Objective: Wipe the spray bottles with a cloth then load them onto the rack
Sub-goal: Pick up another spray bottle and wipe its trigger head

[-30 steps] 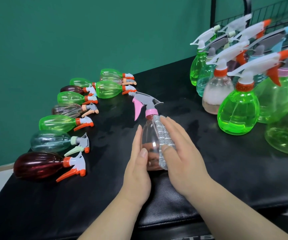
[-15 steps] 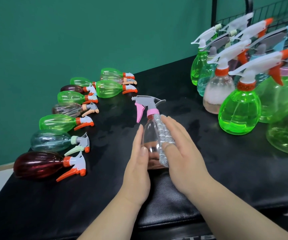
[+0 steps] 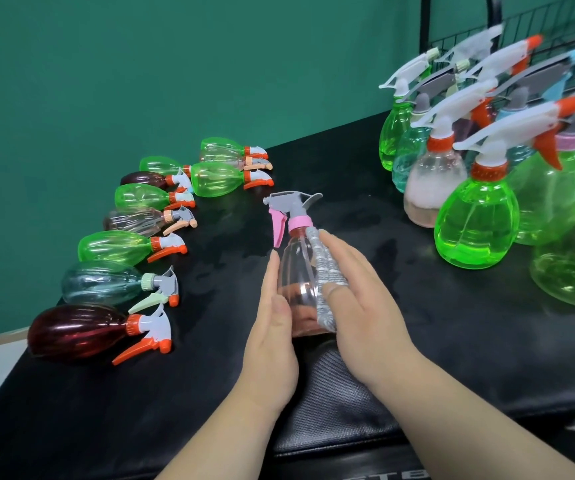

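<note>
Many spray bottles [image 3: 476, 223] on black table [image 3: 452, 327] before green wall [image 3: 140, 64]

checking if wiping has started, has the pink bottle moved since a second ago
Yes, slightly: the pink bottle stays in place, but its nozzle has dipped lower, away from the green bottle lying behind it.
</note>
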